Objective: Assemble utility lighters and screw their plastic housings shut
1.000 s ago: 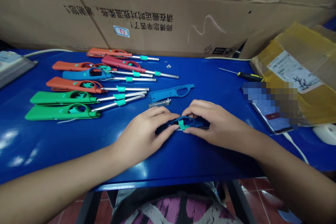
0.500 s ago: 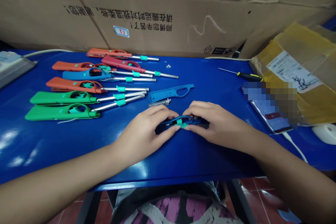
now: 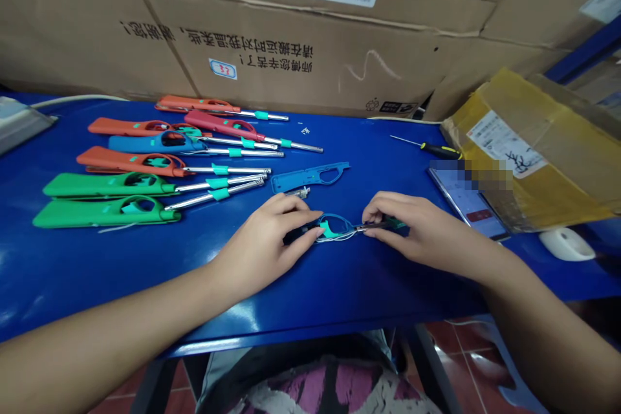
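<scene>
Between my hands, just above the blue table, is a blue lighter (image 3: pixel 343 218) of the long-necked kind, its teal trigger and a thin white wire showing. My left hand (image 3: pixel 272 233) is closed round the handle end, which its fingers largely hide. With thumb and fingers my right hand (image 3: pixel 402 223) pinches the metal neck near the trigger loop. A loose blue handle half (image 3: pixel 310 176) lies flat behind my hands. In front of it, partly covered by my left hand, is a small clear fuel tank (image 3: pixel 301 193).
Several assembled lighters, among them a green one (image 3: pixel 104 210) and a red one (image 3: pixel 223 121), lie at the left. Tiny screws (image 3: pixel 305 130), a screwdriver (image 3: pixel 439 150), a phone (image 3: pixel 466 200) and a mouse (image 3: pixel 566 244) are about. A large carton (image 3: pixel 204 19) walls off the back.
My right hand has shifted right, from the trigger area out onto the metal neck. More of the trigger loop and the wire now shows. The view has tilted up and turned slightly right.
</scene>
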The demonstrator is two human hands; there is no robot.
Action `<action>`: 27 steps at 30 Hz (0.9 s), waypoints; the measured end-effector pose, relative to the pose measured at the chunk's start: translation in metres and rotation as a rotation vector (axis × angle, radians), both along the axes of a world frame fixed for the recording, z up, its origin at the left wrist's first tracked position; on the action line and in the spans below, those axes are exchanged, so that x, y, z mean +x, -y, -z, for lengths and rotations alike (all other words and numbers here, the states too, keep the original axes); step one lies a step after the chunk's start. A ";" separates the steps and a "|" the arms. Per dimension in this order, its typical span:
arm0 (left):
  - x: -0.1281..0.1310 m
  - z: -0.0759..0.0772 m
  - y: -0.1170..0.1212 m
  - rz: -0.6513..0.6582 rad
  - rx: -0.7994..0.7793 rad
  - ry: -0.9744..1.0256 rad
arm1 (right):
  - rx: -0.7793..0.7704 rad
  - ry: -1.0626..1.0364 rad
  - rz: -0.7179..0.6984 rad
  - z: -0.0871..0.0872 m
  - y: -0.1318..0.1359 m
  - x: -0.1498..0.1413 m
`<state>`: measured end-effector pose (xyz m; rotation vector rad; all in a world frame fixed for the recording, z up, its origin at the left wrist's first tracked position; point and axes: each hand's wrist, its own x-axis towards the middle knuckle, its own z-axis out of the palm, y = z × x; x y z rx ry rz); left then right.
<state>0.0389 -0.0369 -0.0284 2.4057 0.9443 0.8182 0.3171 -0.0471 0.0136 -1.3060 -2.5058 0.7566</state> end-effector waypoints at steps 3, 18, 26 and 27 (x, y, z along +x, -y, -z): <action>0.000 0.002 0.000 0.002 0.002 0.002 | 0.131 -0.055 0.014 0.011 0.007 0.001; -0.001 0.004 -0.004 0.068 -0.038 0.006 | 0.178 -0.311 0.091 0.034 0.009 0.001; 0.000 0.002 -0.004 0.068 -0.081 0.007 | 0.088 -0.310 0.178 0.029 0.008 0.001; 0.000 0.002 -0.004 0.071 -0.085 0.008 | 0.041 -0.310 0.201 0.028 0.006 0.001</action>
